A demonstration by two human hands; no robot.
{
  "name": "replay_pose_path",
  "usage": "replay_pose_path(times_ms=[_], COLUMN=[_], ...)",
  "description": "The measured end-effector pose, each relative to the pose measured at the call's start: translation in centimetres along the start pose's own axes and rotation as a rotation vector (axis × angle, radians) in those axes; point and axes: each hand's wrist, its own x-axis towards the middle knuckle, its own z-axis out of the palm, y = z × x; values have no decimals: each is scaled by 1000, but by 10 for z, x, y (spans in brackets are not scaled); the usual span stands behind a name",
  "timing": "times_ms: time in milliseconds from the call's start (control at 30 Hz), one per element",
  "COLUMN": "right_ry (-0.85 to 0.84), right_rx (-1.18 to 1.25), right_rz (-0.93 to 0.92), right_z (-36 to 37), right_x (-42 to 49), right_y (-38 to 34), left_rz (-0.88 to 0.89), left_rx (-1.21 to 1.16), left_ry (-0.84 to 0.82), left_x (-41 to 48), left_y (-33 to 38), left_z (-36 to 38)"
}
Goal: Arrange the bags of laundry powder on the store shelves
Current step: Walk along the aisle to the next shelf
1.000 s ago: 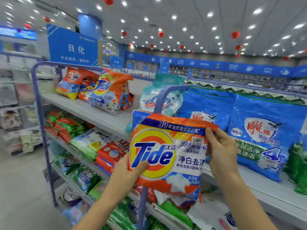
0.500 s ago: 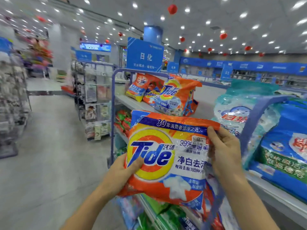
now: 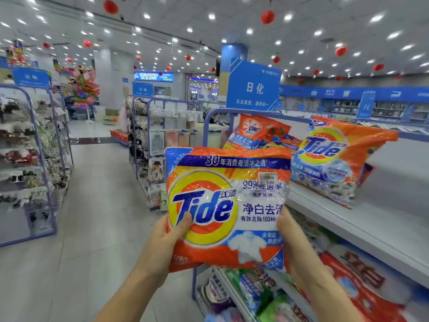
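I hold an orange Tide bag (image 3: 227,205) upright in front of me with both hands. My left hand (image 3: 167,240) grips its lower left edge, thumb on the logo. My right hand (image 3: 290,242) grips its lower right edge. Behind it, on the white top shelf (image 3: 348,219) to the right, a larger Tide bag (image 3: 334,159) leans upright, with an OMO bag (image 3: 255,131) and other bags beyond it. The lower shelves hold green, white and red powder bags (image 3: 267,291).
A blue sign (image 3: 254,86) stands on the shelf unit's blue end frame (image 3: 209,126). The grey aisle floor (image 3: 97,205) opens to the left, flanked by a rack of small goods (image 3: 30,159) and another rack (image 3: 153,140) ahead.
My view has swung left along the shelf, so the blue and teal bags have left the frame. My right hand has slid from the bag's upper right edge down to its lower right.
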Motion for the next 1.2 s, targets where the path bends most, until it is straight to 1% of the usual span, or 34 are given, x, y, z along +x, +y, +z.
replay_pose_path(times_ms=[67, 200, 267, 367, 467, 533, 600, 700, 767, 867, 1067, 1200], right_ry=[35, 139, 165, 221, 291, 348, 415, 501, 535, 654, 852, 973], right_rx=[-84, -108, -123, -169, -136, -141, -180, -213, -251, -266, -397, -512], right_rz=[12, 40, 47, 52, 32, 28, 37, 11, -8, -41, -13, -28], right_z=[15, 23, 22, 20, 11, -1, -14, -30, -40, -56, -93, -118], right_x=[18, 64, 88, 126, 166, 195, 222, 256, 273, 296, 344, 375], right_y=[16, 35, 43, 58, 71, 74, 74, 69, 65, 60, 50, 48], left_rz=[-19, -66, -87, -87, -91, -107, -93, -51, -38, -30, -9, -50], left_rx=[-14, -6, -21, 8, 67, 81, 121, 169, 157, 136, 143, 142], left_ry=[3, -59, -72, -161, -190, -255, -350, -425, -475, -556, -684, -738], left_x=[29, 87, 117, 169, 225, 266, 302, 351, 380, 425, 506, 555], left_y=[-1, -13, -23, -33, -44, -49, -50, -48, -52, -60, -80, -99], left_z=[-17, -39, -45, -49, -48, -42, -31, -10, 5, 29, 88, 124])
